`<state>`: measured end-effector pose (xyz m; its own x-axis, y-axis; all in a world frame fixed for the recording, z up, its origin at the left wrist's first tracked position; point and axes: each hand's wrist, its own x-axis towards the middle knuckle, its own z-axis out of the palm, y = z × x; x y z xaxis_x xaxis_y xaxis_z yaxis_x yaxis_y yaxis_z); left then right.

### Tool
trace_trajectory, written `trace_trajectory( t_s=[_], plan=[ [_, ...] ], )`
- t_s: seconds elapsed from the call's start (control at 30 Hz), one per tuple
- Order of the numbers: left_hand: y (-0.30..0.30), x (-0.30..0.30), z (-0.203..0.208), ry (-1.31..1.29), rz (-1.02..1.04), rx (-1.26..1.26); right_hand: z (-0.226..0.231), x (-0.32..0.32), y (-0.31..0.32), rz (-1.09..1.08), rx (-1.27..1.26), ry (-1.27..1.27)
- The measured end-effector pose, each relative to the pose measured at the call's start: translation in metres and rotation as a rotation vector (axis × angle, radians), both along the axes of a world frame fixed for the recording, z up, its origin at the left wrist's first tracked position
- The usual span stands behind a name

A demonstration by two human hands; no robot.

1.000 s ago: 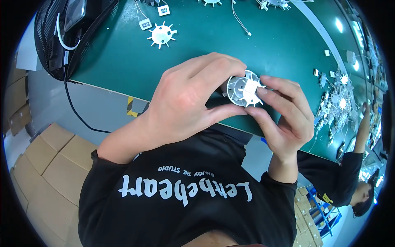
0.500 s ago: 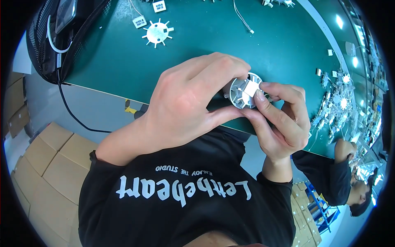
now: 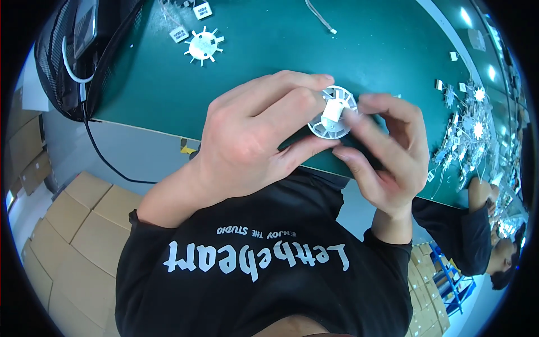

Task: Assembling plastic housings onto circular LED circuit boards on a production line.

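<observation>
My left hand (image 3: 252,126) is closed around a round white plastic housing (image 3: 337,132) with radial ribs, held up above the near edge of the table. A small white rectangular block (image 3: 333,110) sits in the middle of the housing's face. My right hand (image 3: 390,149) hovers at the housing's right side with thumb and fingers apart; its index finger, smeared by motion, is beside the block, and I cannot tell whether it touches. To the far left on the table lies a flat silvery disc (image 3: 203,46) with spokes round its rim.
On the green table (image 3: 258,42) lie small white blocks with wires (image 3: 179,34), a short cable (image 3: 321,18) and a heap of spoked discs and wires (image 3: 463,132) at right. A black mesh basket (image 3: 53,62) stands far left. A co-worker (image 3: 460,238) sits at right; cardboard boxes (image 3: 84,224) stand lower left.
My right hand's fingers have come away from the housing and spread apart. The housing has tipped so its face shows more fully. The whole view has shifted slightly.
</observation>
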<state>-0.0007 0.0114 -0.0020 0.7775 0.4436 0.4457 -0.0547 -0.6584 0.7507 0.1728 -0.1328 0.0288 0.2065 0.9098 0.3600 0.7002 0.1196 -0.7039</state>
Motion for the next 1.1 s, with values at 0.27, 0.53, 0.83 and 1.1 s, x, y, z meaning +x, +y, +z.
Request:
trace_trajectory(
  t_s=[0.27, 0.53, 0.83, 1.1],
  plan=[
    [0.004, 0.004, 0.003, 0.014, -0.008, -0.002, 0.003, 0.031, -0.012, 0.091, -0.208, -0.026],
    [-0.003, 0.031, 0.027, -0.293, -0.069, 0.094, 0.031, 0.036, 0.004, 0.022, -0.181, 0.631],
    [0.009, 0.056, 0.032, -0.052, -0.036, -1.09, 0.056, 0.096, 0.049, 0.2, -0.432, 0.699],
    [0.003, 0.039, 0.025, -0.042, -0.035, -0.52, 0.041, 0.363, 0.145, -0.477, 0.31, 1.229]
  ],
)
